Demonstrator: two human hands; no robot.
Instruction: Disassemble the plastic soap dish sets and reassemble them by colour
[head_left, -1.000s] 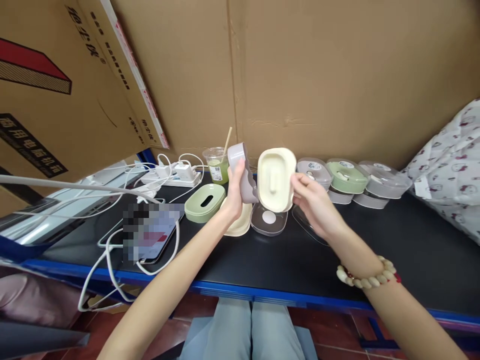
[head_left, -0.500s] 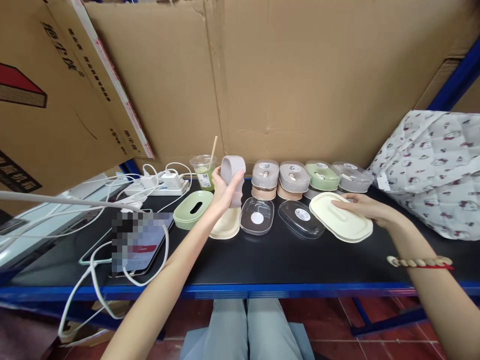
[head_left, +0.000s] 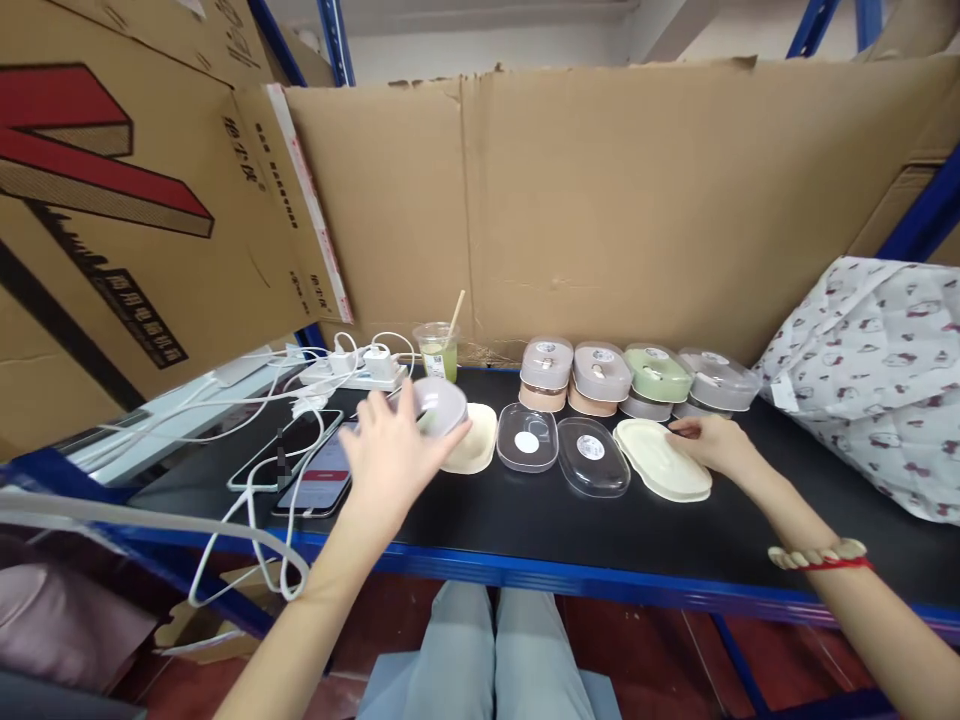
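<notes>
My left hand is around a pale grey-lilac container, thumb on its near side. It covers the spot where a green container stood, and only a sliver of green shows. Just right of it lies a cream tray. Fingers of my right hand grip the right edge of a cream oval lid, which is low over the black table. Between the hands lie two clear lids with round white stickers.
Stacked lidded boxes line the back right, beside a patterned white bag. A drink cup with a straw stands behind my left hand. Phones, white cables and a power strip are at left. Cardboard walls the back.
The view has tilted up. My left hand has lowered the grey-lilac container toward the green one and turned it. The cream oval lid has come down closer to the table with my right hand.
</notes>
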